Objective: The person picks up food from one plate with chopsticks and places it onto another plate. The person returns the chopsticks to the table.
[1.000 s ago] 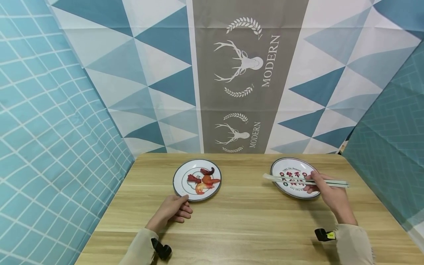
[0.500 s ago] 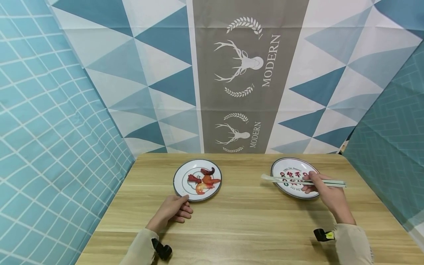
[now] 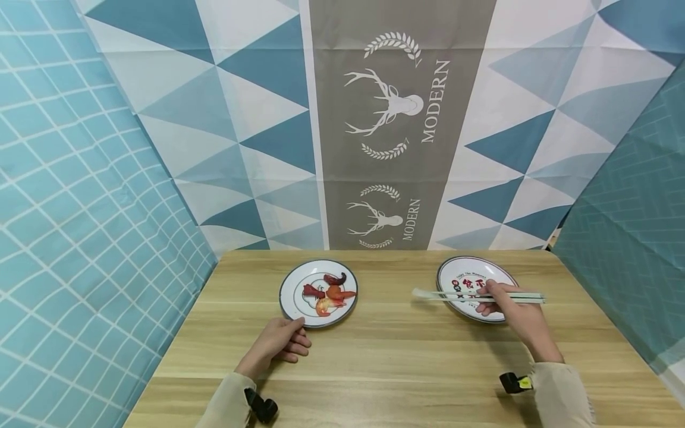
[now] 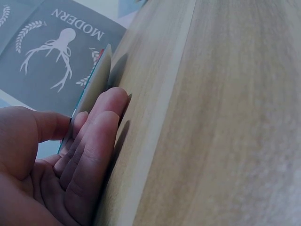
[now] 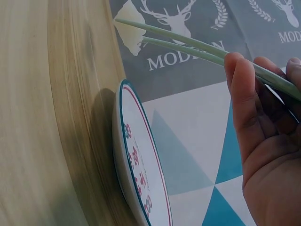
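My left hand (image 3: 280, 340) pinches the near rim of a white, blue-rimmed plate (image 3: 293, 294), thumb on top and fingers underneath. On that plate lie several food pieces: a dark curled one (image 3: 335, 279), a red one (image 3: 313, 291) and a yellow-orange shrimp (image 3: 324, 306) among them. My right hand (image 3: 511, 318) holds a pair of pale green chopsticks (image 5: 188, 41). At their tips is a cream-coloured piece (image 5: 129, 29) with a wavy edge, like a dumpling. Below and behind the chopsticks sits a second plate (image 3: 476, 267) with red lettering, partly covered by the right hand.
Both plates stand on a wood-grain table (image 3: 374, 368), well apart near its back edge. A patterned cloth (image 3: 374, 119) with deer heads hangs right behind the table. Blue-tiled sheeting (image 3: 96, 196) closes off the left side, teal sheeting (image 3: 626, 226) the right.
My right hand has moved left with the chopsticks and the cream piece, which now hangs past the right plate's left edge. The left hand stays at its plate's rim.
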A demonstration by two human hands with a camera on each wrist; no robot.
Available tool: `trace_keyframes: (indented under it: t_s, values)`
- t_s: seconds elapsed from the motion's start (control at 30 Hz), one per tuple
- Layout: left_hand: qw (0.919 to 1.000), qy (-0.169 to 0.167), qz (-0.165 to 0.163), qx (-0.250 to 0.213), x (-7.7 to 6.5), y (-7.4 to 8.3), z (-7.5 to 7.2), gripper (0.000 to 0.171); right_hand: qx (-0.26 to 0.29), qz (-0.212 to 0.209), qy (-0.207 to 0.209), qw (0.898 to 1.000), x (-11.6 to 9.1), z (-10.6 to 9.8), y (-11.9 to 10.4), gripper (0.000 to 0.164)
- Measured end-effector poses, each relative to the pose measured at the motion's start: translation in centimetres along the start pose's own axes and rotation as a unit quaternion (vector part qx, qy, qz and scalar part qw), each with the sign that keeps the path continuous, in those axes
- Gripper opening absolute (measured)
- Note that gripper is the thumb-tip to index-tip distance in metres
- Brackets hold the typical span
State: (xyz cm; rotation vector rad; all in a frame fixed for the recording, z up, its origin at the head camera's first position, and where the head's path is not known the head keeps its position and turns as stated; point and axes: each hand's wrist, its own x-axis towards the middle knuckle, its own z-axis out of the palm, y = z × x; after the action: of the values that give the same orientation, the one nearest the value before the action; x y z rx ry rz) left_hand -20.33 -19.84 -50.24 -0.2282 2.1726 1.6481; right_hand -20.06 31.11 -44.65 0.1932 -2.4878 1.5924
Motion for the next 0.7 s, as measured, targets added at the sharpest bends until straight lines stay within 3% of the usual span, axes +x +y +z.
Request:
trace_keyframes:
  t_s: [0.37,0.7]
  values:
    - [1.0,0.003,0.001,0.0,0.0,-0.1,0.0,0.045,0.008,-0.035,-0.013,0.999,0.1,0.6,-0.2,0.047]
    - [1.0,0.0,-0.001,-0.001,0.0,0.0,0.0,0.045,-0.004,-0.03,-0.01,0.999,0.3,1.2,-0.4,0.043]
